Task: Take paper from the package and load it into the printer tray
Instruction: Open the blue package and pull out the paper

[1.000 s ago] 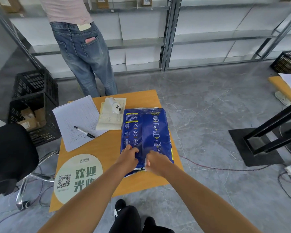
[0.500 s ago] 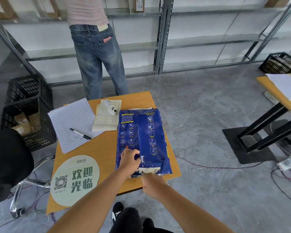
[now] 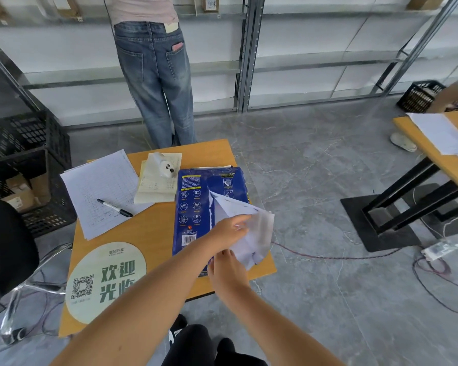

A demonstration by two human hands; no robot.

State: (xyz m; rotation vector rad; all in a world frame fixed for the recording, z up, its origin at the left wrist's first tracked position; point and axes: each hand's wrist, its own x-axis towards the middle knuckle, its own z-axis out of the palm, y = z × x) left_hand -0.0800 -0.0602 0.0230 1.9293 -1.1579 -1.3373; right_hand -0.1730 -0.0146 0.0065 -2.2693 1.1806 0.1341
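A blue paper package (image 3: 196, 196) lies flat on the right part of a small wooden table (image 3: 154, 233). Its wrapper is torn along the near right side, and a torn flap (image 3: 251, 231), white on the inside, stands peeled up and to the right. My left hand (image 3: 229, 228) grips that flap from the left. My right hand (image 3: 226, 268) holds the package's near end just below the flap. No printer or tray is in view.
On the table lie a printed sheet (image 3: 101, 191) with a black marker (image 3: 114, 207), a notepad (image 3: 159, 180) under a small white object, and a round QR sticker (image 3: 103, 281). A person in jeans (image 3: 154, 75) stands behind. Black crates (image 3: 27, 167) left, another table (image 3: 439, 143) right, cables on the floor.
Both hands were pressed on the package's near end. Since then the wrapper has been torn open and my left hand has pulled the flap up and rightward.
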